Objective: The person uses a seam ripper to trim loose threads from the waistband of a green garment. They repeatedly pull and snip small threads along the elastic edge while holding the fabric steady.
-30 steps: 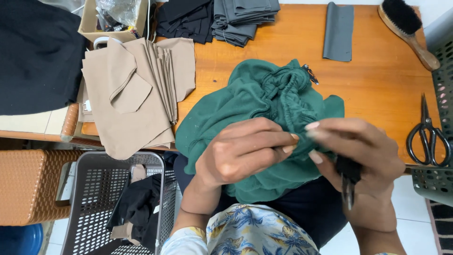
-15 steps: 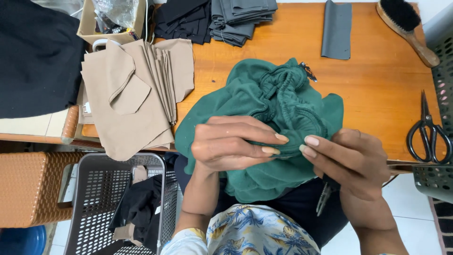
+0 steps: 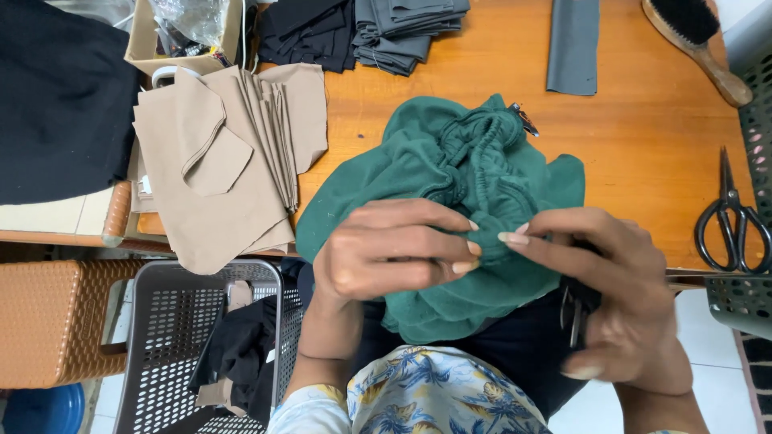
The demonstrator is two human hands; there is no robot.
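Both hands are pinching a bunched green garment (image 3: 450,185) at the table's near edge.

The left hand (image 3: 386,257) and right hand (image 3: 611,297) are meeting fingertip to fingertip on one fold of it, while the right palm seems to be tucking away a small dark tool, hard to make out. That hidden tool could be snagging the fabric, and the overhanging cloth risks sliding into the grey basket (image 3: 161,354).

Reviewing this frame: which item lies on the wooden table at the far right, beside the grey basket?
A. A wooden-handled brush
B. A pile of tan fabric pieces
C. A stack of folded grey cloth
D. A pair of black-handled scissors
D: the black-handled scissors lie on the table by its right edge, next to the grey basket, apart from both hands.
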